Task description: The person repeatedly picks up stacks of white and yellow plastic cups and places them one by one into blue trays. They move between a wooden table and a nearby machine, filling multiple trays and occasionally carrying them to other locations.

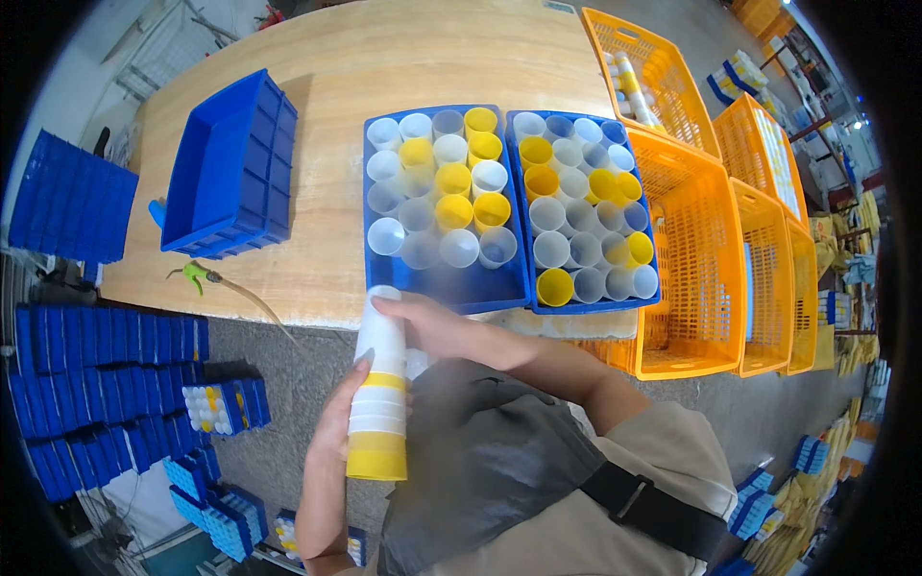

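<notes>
My left hand (341, 418) grips the lower part of a tall stack of nested white and yellow plastic cups (377, 403), held upright in front of my body. My right hand (427, 324) closes over the top of the same stack, fingers on the uppermost white cup. Just beyond it, at the wooden table's (317, 115) near edge, lie two blue trays (451, 288) filled with several upright white and yellow cups; the left tray's front row has bare spots.
A blue divided bin (230, 168) stands empty on the table's left. Orange crates (696, 259) line the right side. Stacks of blue trays (96, 384) cover the floor at left. A green-handled tool (197, 276) lies at the table's edge.
</notes>
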Demonstrator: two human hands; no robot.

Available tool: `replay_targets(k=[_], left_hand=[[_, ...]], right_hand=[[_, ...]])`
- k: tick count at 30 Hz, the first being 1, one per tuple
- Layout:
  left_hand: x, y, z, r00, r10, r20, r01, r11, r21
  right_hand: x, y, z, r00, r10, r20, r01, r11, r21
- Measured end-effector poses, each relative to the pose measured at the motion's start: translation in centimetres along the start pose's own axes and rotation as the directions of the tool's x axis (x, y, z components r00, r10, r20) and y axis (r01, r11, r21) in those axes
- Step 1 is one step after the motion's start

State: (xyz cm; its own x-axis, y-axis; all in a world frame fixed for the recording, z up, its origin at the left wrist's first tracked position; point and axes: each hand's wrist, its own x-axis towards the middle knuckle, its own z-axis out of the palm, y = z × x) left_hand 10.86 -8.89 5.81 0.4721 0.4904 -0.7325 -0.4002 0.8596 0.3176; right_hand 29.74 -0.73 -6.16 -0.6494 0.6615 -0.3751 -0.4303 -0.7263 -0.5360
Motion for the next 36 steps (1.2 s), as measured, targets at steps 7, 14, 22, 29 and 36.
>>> replay_targets(k=[7, 14, 22, 29, 36], left_hand=[[-1.4, -0.3, -0.9, 0.997, 0.027, 0.076, -0.022, 0.998, -0.063], [0.4, -0.7, -1.1, 0.982, -0.178, 0.067, 0.167, 0.975, 0.147], [-0.8, 0.0, -1.3, 0.976, -0.105, 0.193, 0.079, 0.987, 0.137], [1.9, -1.2, -1.0, 0.975, -0.141, 0.169, 0.106, 0.974, 0.202], [-2.6, -0.5, -1.8, 0.969, -0.066, 0.237, 0.054, 0.997, 0.057]], right_hand=[[-0.7, -1.6, -0.4, 0.947, 0.115, -0.299, -0.027, 0.959, 0.282], [-9.8, 2.4, 2.8, 0.672, -0.426, 0.605, 0.259, -0.630, -0.732], [-12.1, -1.8, -3.4, 0.357, -0.912, -0.204, 0.142, 0.269, -0.953], [-10.9, 0.5, 0.6, 0.604, -0.528, 0.597, 0.200, -0.625, -0.755], [-8.5, -1.3, 1.1, 0.610, -0.792, 0.014, -0.012, -0.027, -1.000]])
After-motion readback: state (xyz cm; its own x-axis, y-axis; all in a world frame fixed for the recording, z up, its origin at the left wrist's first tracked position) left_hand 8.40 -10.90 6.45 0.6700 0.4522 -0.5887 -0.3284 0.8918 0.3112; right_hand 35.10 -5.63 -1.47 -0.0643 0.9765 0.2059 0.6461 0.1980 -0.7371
